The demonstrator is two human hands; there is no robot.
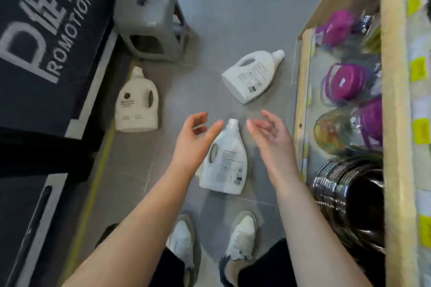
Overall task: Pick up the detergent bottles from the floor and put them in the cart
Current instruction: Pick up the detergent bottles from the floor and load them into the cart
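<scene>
Head view: the left hand (196, 137) is seen with fingers loosely spread, nothing held. The right hand (270, 133) is likewise relaxed and empty, palms turned toward each other. Between and under both hands, the near bottle (225, 163) is laid flat on the smooth grey floor (221, 7): white plastic, rounded shoulders, moulded handle hole on the left-hand side, printed label up, cap pointed away. The far bottle (251, 77), same white plastic, is laid beyond the right fingertips. The cream bottle (137, 105) is laid well left of the left hand. A grey plastic stool (149, 18), square-topped, is seen beyond the left hand. A raw-wood shelf (394, 123) with purple-lidded containers (345, 81) in glossy wrap is seen right of the right hand
</scene>
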